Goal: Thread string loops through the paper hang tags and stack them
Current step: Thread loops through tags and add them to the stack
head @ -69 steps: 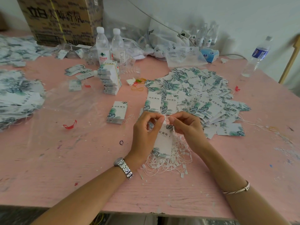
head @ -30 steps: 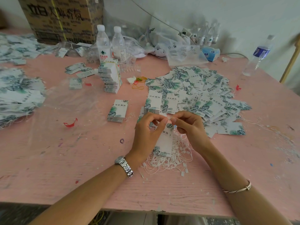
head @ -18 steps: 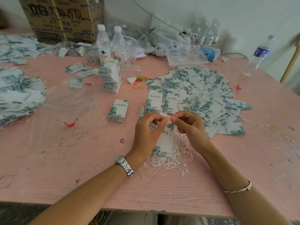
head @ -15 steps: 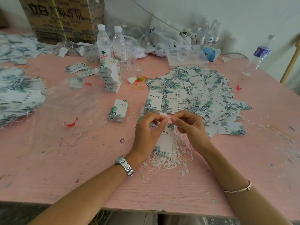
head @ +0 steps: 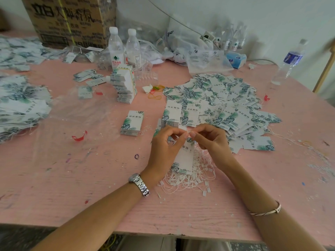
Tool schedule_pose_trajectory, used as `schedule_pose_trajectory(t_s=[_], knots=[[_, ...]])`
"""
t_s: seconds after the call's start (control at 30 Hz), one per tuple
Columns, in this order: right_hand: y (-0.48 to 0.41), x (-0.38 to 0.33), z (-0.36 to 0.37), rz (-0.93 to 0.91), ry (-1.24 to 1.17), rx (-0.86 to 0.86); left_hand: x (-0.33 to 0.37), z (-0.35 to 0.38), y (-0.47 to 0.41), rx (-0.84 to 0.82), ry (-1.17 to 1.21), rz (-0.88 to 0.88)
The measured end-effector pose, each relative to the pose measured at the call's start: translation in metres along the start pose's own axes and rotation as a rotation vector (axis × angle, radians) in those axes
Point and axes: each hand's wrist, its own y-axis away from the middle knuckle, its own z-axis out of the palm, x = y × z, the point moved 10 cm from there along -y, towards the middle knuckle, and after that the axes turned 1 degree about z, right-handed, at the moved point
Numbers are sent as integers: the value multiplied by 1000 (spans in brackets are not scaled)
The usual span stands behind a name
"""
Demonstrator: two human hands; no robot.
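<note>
Head view: the left hand (head: pixel 164 151) pinches a leaf-printed paper tag (head: pixel 184 158) near its top, and the right hand (head: pixel 211 142) pinches a thin white string (head: pixel 188 131) there. Both are above a tangled pile of strings (head: pixel 190 178) on the pink table (head: pixel 72 178). Loose tags (head: pixel 226 105) lie heaped beyond, with neat stacks (head: pixel 132 123) to the left.
</note>
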Motion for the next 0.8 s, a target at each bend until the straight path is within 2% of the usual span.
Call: schedule_pose_trajectory(t_s=[0.1,0.33,0.53,0.8], knots=[[1,-2,2,-19,15,-15,1,1,0,-14,22,10],[1,8,3,128,-97,-84,-5,12,-1,-121,91,-48],[5,11,5,159,-84,-130,-7,14,2,-155,57,-41],[7,11,11,146,-105,-150,9,12,4,-146,-62,63]])
